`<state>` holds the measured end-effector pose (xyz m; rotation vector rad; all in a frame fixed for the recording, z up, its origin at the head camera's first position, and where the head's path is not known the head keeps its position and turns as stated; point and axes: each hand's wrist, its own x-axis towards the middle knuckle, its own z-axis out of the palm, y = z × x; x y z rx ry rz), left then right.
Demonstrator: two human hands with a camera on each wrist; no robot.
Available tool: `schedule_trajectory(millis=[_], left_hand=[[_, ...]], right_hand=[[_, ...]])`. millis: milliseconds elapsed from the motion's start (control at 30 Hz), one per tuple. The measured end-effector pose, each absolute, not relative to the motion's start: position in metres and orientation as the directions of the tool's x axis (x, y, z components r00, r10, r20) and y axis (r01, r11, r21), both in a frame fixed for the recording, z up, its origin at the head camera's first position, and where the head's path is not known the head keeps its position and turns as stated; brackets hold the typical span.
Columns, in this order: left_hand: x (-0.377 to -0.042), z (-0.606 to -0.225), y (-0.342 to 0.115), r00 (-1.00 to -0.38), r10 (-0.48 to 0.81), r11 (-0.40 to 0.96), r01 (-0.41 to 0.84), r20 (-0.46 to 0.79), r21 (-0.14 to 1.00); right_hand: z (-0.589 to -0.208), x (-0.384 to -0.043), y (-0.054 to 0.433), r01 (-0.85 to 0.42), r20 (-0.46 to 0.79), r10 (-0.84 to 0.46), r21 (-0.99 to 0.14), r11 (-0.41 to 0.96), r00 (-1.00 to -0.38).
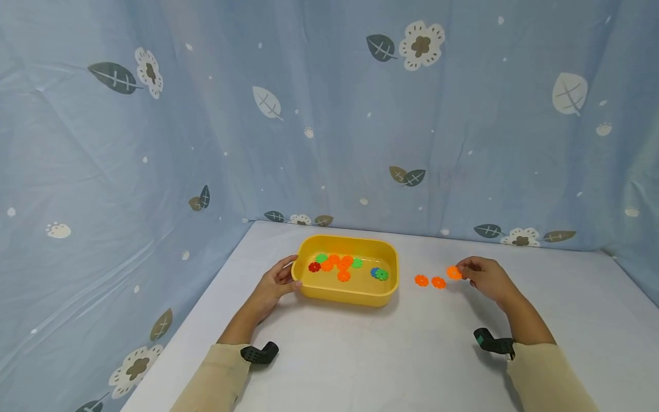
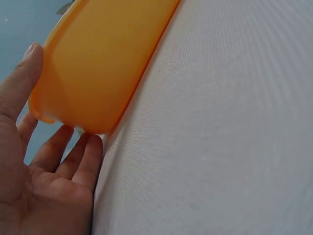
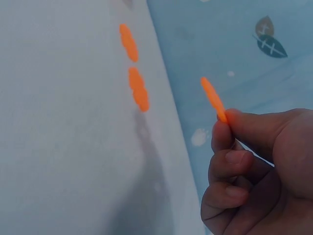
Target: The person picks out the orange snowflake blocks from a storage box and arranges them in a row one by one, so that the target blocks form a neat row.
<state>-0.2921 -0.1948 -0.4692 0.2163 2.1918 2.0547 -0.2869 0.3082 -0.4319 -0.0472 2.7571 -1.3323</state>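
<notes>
At the left end of a yellow plastic basin [image 1: 340, 294], my left hand [image 1: 270, 288] holds its rim. In the left wrist view the thumb lies along one side of the basin [image 2: 102, 63] and the fingertips touch its end. Out to the right, my right hand [image 1: 486, 278] pinches an orange flower-shaped disc [image 1: 455, 273] between thumb and forefinger. The right wrist view shows this disc [image 3: 213, 99] edge-on, above the table. Two more orange discs, a left one [image 1: 421, 280] and a right one [image 1: 439, 282], lie on the table between basin and right hand.
Inside the basin lie several orange discs [image 1: 344, 276], a red disc [image 1: 314, 267], green discs [image 1: 381, 274] and a blue disc [image 1: 374, 272]. A white cloth [image 1: 360, 355] covers the table. Blue patterned curtains [image 1: 329, 143] hang behind and at the left.
</notes>
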Motion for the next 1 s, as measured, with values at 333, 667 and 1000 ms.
schedule_trajectory(millis=[333, 667, 1000], left_hand=[[-0.292, -0.469, -0.197, -0.981, 0.191, 0.072, 0.007, -0.007, 0.997], [-0.292, -0.468, -0.195, -0.979, 0.205, 0.059, 0.018, 0.005, 0.998], [-0.292, -0.468, -0.194, -0.981, 0.193, 0.058, 0.006, -0.006, 0.998]], right_hand=[[-0.446, -0.286, 0.312, 0.024, -0.081, -0.053, -0.738, 0.675, -0.995], [-0.457, -0.292, 0.315, -0.018, -0.053, -0.065, -0.622, 0.783, -0.996], [-0.460, -0.294, 0.314, -0.020, -0.052, -0.058, -0.548, 0.837, -0.997]])
